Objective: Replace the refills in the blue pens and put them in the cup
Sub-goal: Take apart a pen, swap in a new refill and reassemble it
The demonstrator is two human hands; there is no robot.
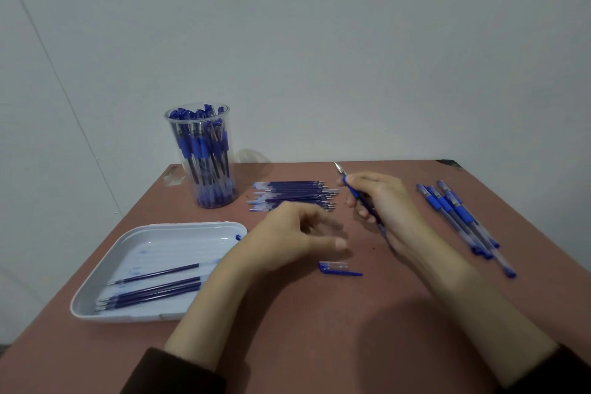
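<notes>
Pen (351, 189) gripped by right hand (390, 205), left hand (287, 240) loose, reddish table (319, 329), grey wall (319, 41)

The left forearm (204, 304) comes in from 6 o'clock, out of a dark left sleeve (179, 371), and runs toward 1 o'clock. The left hand (287, 240) is blurred; its fingers are loosely curled and hold nothing, and its thumb (332, 243) points to 3 o'clock. The right forearm (473, 304) enters from 5 o'clock and runs toward 11 o'clock. The right hand (387, 201), at 2 o'clock of the left, has its fingers curled round a pen (351, 190) whose tip points to 11 o'clock.
</notes>
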